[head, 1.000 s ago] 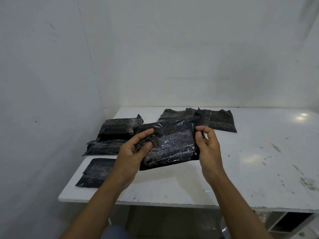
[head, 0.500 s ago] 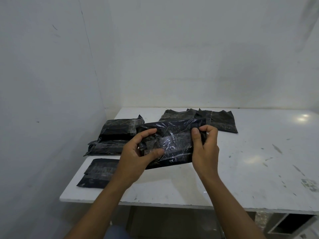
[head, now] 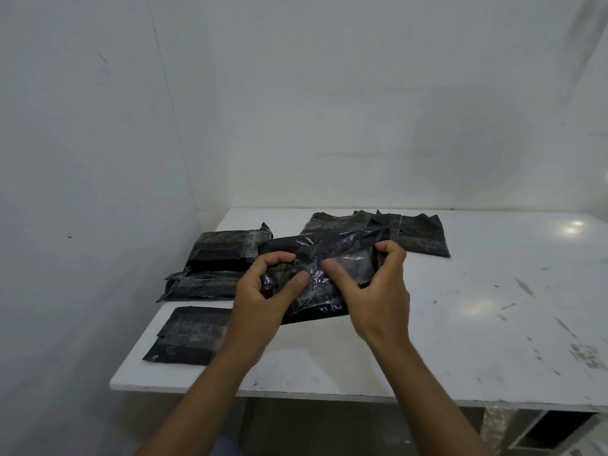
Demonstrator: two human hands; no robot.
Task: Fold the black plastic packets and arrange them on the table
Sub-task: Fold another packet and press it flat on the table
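Pretty much everything here is black on white. The packet (head: pixel 332 255) in the middle is glossy black with pale crinkly glare streaks. The stack (head: pixel 223 251) at far left is black, with a cloudy grey band on the top one. The flat packet (head: pixel 192 334) near left is duller black with faint grey stripes. The far packets (head: pixel 422 238) look black dusted with grey. The desk (head: pixel 477 324) is white with grey scuffs, and the wall (head: pixel 362 110) is pale greyish white.

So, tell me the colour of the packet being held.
The packet is glossy black with pale reflections; the head view shows it best.
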